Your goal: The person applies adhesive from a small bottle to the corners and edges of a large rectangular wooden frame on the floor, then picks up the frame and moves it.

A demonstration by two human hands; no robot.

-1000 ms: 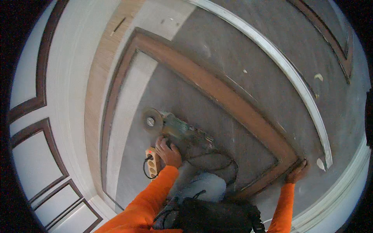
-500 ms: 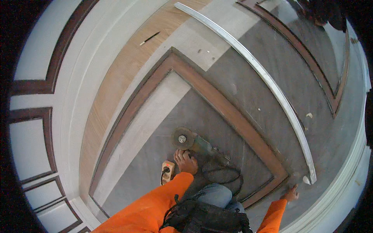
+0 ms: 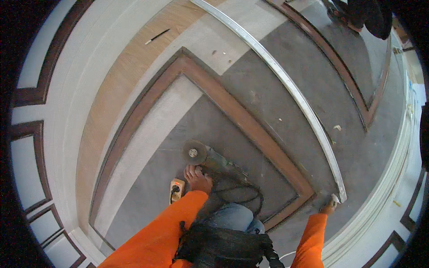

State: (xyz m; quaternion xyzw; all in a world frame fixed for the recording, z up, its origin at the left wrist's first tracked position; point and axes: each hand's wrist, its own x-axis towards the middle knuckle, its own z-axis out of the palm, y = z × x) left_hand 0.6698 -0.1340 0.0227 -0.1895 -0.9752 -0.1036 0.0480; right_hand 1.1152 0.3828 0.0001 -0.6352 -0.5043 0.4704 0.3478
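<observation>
My left hand (image 3: 198, 179) rests beside the angle grinder (image 3: 215, 161), its fingers stretched out and lying flat at the near side of the tool's disc. Nothing shows in that hand. The grinder lies on the grey floor with its round disc to the left and a dark cable looping behind it. On the right, my right hand (image 3: 330, 205) is closed on a small white piece (image 3: 335, 198) at the near end of a long white strip (image 3: 286, 80). Its fingertips are too small to see clearly, and whether they also touch the strip I cannot tell.
A power strip (image 3: 177, 190) with a plug in it stands left of my left hand. Around the grinder lies a brown moulding frame (image 3: 250, 120); another frame (image 3: 328, 53) is farther right. A pencil (image 3: 157, 36) lies far left. A person's dark-clothed part (image 3: 373, 18) shows at the top right.
My right hand has moved forward to the small white piece by the strip's end and closed on it. My left hand stays by the grinder. The whole view has shifted slightly.
</observation>
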